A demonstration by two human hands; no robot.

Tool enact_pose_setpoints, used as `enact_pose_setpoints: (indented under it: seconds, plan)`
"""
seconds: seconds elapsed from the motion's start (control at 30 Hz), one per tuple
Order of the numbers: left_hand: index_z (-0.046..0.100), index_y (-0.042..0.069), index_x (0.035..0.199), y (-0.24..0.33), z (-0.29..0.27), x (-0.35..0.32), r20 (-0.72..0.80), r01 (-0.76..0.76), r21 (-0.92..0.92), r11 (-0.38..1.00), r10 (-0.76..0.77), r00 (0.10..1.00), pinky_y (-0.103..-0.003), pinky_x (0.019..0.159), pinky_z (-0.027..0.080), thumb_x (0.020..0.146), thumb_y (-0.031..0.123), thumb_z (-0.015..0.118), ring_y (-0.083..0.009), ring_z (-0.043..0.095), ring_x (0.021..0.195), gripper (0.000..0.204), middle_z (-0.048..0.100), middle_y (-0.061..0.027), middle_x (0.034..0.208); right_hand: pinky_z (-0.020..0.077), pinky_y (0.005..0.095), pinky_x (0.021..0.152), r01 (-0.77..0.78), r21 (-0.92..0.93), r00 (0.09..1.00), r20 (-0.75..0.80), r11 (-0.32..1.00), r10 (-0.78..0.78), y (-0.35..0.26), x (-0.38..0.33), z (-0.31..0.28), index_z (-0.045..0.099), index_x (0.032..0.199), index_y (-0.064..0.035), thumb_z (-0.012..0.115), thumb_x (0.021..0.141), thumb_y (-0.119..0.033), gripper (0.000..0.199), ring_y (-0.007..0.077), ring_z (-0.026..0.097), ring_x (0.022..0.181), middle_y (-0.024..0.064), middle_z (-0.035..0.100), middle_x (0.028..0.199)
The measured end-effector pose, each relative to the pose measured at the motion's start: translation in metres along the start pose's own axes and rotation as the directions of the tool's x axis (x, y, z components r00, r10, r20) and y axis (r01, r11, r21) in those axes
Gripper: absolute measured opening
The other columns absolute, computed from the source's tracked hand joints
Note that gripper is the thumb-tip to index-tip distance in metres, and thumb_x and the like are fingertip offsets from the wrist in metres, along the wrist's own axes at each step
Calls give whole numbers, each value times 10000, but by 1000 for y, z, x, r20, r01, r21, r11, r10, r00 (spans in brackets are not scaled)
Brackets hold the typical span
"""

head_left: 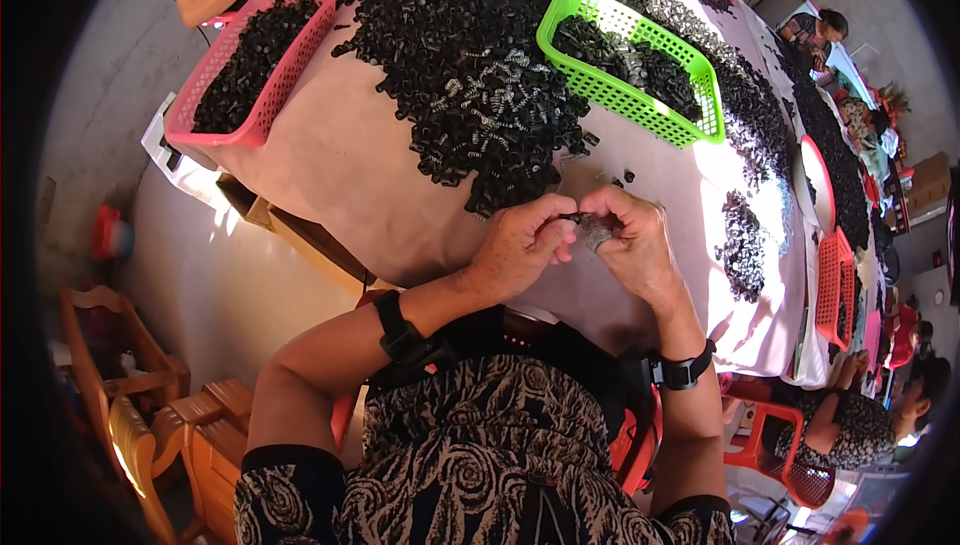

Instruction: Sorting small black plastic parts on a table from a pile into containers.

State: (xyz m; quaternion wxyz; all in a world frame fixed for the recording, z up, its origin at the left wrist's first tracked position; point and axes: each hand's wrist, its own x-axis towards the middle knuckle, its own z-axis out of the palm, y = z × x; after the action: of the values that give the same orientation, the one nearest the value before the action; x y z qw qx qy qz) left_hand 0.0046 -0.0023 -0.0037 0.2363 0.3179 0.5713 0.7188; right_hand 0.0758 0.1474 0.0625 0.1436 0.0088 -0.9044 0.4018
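Observation:
Just above the near edge of the cloth-covered table, my left hand point(525, 245) and my right hand point(632, 242) meet fingertip to fingertip. Both are closed in a pinch on a small black part point(571, 217), mostly covered by the fingers. Tucked in my right fingers is a greyish bundle point(597, 234), too small to make out, perhaps metal springs. Beyond my hands spreads a big heap of small black parts point(430, 35), with silvery coil springs point(490, 90) scattered on its near part. A few loose black pieces point(624, 179) lie close to my right hand.
A pink basket point(262, 110) at left and a green basket point(640, 110) at right hold black parts. A smaller pile point(742, 250) lies to the right, near a red basket point(835, 290). Other people sit around the table. Wooden chairs point(200, 435) stand at lower left.

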Motion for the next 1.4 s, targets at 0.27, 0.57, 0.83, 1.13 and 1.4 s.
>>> enact_pose_setpoints:
  seconds: [0.27,0.57,0.83,1.13,1.4]
  plan:
    - [533,16,1077,-3,0,0,1,-29,22,999,29,1000,-244,588,513,904,2,477,-108,611,636,183,617,-75,780,468,403,656,62,-129,982,184,990,-38,-1,5,-11,542,900,-2,482,669,61,247,393,574,750,185,576,792]
    - [524,14,1077,3,0,-3,64,-56,86,995,51,997,-254,579,514,893,-15,455,-118,601,615,198,602,-84,769,467,432,670,85,-221,963,267,972,-24,-1,-2,-11,519,887,0,539,706,10,182,419,574,773,212,583,779]
    - [542,-23,1071,11,5,-9,75,-217,261,941,205,976,-247,552,496,886,-20,506,-121,595,582,189,608,-90,765,465,432,656,150,-206,972,209,967,-106,-2,-14,-8,498,850,14,560,688,9,173,423,560,750,215,562,746]
    - [554,-23,1039,14,7,-4,77,-216,298,930,202,976,-250,535,483,879,-35,499,-123,594,571,170,601,-86,727,452,441,629,155,-204,974,197,967,-115,15,-14,-6,498,839,15,563,708,-18,150,418,549,695,212,534,674]
    - [554,-5,1033,17,5,-2,222,-66,123,990,37,974,-241,586,467,910,24,487,-89,563,604,142,575,-37,680,453,422,611,122,-178,963,258,976,-74,8,-16,-22,529,790,3,542,722,-58,92,392,546,670,196,531,668]
